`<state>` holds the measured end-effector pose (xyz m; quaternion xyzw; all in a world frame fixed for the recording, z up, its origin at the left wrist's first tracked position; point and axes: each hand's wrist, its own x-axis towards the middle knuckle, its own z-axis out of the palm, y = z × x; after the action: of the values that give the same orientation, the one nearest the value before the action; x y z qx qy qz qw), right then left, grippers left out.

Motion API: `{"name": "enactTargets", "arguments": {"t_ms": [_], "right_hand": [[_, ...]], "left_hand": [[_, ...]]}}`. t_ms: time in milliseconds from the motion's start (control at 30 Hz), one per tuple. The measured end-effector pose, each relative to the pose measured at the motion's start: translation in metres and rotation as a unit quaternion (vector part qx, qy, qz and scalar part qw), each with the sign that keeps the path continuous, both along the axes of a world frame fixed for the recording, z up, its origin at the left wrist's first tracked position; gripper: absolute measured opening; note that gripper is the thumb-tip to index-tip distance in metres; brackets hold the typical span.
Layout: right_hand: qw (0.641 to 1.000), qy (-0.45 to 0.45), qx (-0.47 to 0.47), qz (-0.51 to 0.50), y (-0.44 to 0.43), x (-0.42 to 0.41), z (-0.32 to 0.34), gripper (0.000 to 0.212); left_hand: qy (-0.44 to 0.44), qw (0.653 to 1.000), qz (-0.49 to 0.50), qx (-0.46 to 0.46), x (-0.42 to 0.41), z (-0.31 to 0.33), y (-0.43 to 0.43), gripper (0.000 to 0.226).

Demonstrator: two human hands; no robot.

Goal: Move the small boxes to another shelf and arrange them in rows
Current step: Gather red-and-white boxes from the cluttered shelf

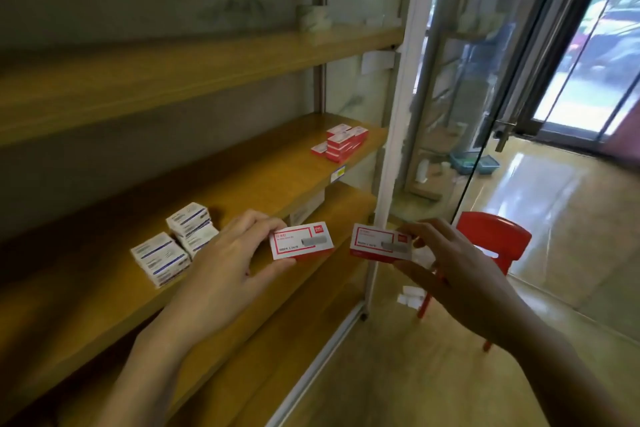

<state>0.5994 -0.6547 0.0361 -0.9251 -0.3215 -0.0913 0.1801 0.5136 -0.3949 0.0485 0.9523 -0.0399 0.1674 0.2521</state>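
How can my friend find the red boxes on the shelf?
On the middle wooden shelf, go to the far end by the white metal post. The pile of small red-and-white cardboard boxes sits there; the shelf's other boxes are white with blue print.

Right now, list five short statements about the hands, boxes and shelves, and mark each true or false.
1. The left hand holds a small red-and-white cardboard box. True.
2. The right hand holds nothing. False: it pinches a second red-and-white box.
3. A stack of red-and-white boxes sits near the right end of a wooden shelf. True.
4. The white boxes with blue print lie on the floor. False: they sit on the wooden shelf, just beyond the left hand.
5. The plastic chair by the glass is blue. False: it is red.
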Motion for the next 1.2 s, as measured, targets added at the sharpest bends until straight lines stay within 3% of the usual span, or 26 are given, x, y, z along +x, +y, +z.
{"name": "enactTargets", "arguments": {"t_ms": [200,367,567,867,1000,1200], "right_hand": [[1.0,0.002,0.009,-0.006,-0.001,0.105,0.006,0.056],[0.999,0.029,0.019,0.013,-0.001,0.175,-0.005,0.072],[0.997,0.062,0.024,0.046,0.004,0.267,-0.01,0.059],[0.984,0.055,0.023,0.168,0.036,0.43,0.004,0.054],[0.964,0.071,0.029,0.255,0.059,0.492,0.003,0.053],[0.942,0.111,0.011,0.315,0.1,0.53,-0.006,0.045]], "left_hand": [[-0.009,1.0,0.01,0.01,0.11,0.005,0.001,0.059],[0.018,0.999,0.041,-0.007,0.183,0.003,-0.009,0.046],[0.03,0.994,0.104,0.0,0.251,-0.009,-0.01,0.049],[0.008,0.969,0.247,-0.031,0.34,-0.016,-0.02,0.059],[-0.023,0.949,0.313,-0.016,0.364,-0.022,-0.006,0.048],[0.038,0.941,0.328,-0.075,0.393,-0.042,0.012,0.04]]}}
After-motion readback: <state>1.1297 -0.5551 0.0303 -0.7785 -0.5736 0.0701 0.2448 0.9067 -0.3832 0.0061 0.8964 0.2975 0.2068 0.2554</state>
